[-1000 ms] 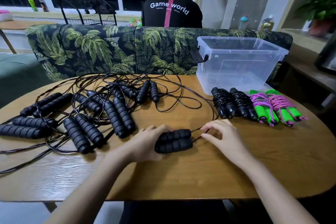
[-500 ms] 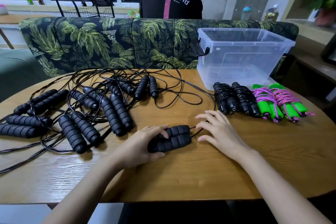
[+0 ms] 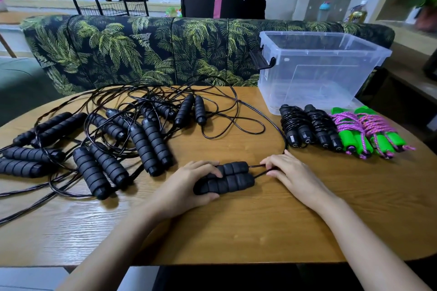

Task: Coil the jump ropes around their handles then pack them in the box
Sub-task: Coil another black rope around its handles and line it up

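on the near tabletop (image 3: 236,231) the left hand (image 3: 186,186) is gripping the paired black handles (image 3: 233,178), fingers (image 3: 205,166) curled. the right hand (image 3: 292,173) — fingers spread a moment ago — is now pinching the cord (image 3: 256,171); coiling is beginning. the box (image 3: 319,71) is waiting behind.

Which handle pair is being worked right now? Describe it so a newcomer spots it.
On the wooden table, look near-centre, between the loose tangle and the wrapped bundles by the clear box. The pair of black foam handles lies gripped by the left hand, right hand pinching its cord: the only pair being held.
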Tool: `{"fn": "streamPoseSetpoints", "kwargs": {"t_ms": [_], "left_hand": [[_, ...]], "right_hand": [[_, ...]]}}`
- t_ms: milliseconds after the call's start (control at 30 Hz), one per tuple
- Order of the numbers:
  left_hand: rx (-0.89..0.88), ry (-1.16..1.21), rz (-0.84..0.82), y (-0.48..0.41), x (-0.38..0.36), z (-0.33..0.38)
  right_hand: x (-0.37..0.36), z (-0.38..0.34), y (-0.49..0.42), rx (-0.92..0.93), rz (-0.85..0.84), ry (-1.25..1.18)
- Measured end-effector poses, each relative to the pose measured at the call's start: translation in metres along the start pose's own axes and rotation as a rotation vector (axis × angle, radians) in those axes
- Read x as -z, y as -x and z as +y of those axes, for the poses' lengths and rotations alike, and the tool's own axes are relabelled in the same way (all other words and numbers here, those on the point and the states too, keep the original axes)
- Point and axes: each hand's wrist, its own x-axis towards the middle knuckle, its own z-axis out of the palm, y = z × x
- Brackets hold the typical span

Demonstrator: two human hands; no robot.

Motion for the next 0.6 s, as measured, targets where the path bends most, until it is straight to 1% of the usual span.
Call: {"fn": "streamPoseSetpoints", "kwargs": {"t_ms": [100,167,233,300,367,467,533,600], "left_hand": [[-0.005,-0.017,0.038,0.001,-0.002,0.001],[0.008,-0.052,0.09,-0.001,-0.005,-0.001],[0.039,-0.107,0.138,-0.005,-0.008,-0.003],[0.081,-0.185,0.181,-0.012,-0.009,-0.004],[0.141,-0.251,0.202,-0.02,-0.011,-0.004],[0.247,-0.243,0.265,-0.03,-0.013,-0.006],[0.307,-0.199,0.316,-0.037,-0.013,-0.008],[0.33,-0.166,0.342,-0.044,-0.012,-0.008]], "right_hand": [[0.005,-0.001,0.001,-0.037,0.021,0.08],[0.005,0.001,0.001,0.008,0.052,0.177],[0.001,0.001,0.0,0.041,0.104,0.243],[-0.001,-0.002,-0.004,0.004,0.143,0.284],[-0.004,-0.004,-0.008,0.018,0.223,0.35],[-0.007,-0.01,-0.008,0.044,0.344,0.44],[-0.009,-0.018,-0.004,0.041,0.366,0.454],[-0.011,-0.03,0.0,0.043,0.377,0.435]]}}
